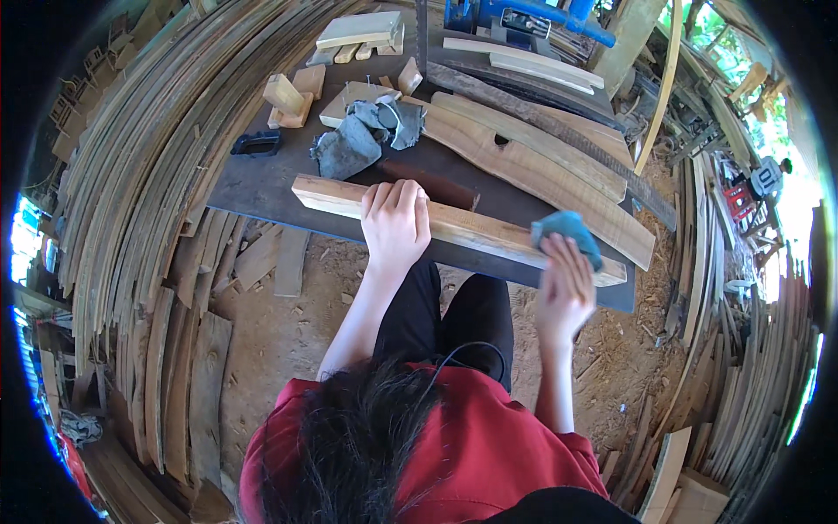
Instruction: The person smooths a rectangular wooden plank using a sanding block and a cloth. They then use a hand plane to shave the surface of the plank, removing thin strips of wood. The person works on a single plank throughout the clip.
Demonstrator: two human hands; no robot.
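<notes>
A long squared wooden bar [476, 229] lies slantwise along the near edge of the dark table [262, 179]. My left hand [397, 223] is closed over the bar left of its middle, fingers wrapped across the top. Near the bar's right end, my right hand [566, 284] presses a folded blue-green piece of sandpaper [563, 229] against the wood; this hand is slightly blurred. Crumpled grey-blue sheets [349, 148] of similar material rest on the table beyond my left hand. Behind the bar, a reddish-brown piece [428, 182] is partly hidden.
Wide planks [541, 175] lie at the table's right, one with a dark knot hole. Wood blocks [288, 98], a black frame-like object [256, 143] and a blue tool [567, 17] sit farther off. Stacked boards [157, 166] line the left; more wood strips [698, 244] stand at right.
</notes>
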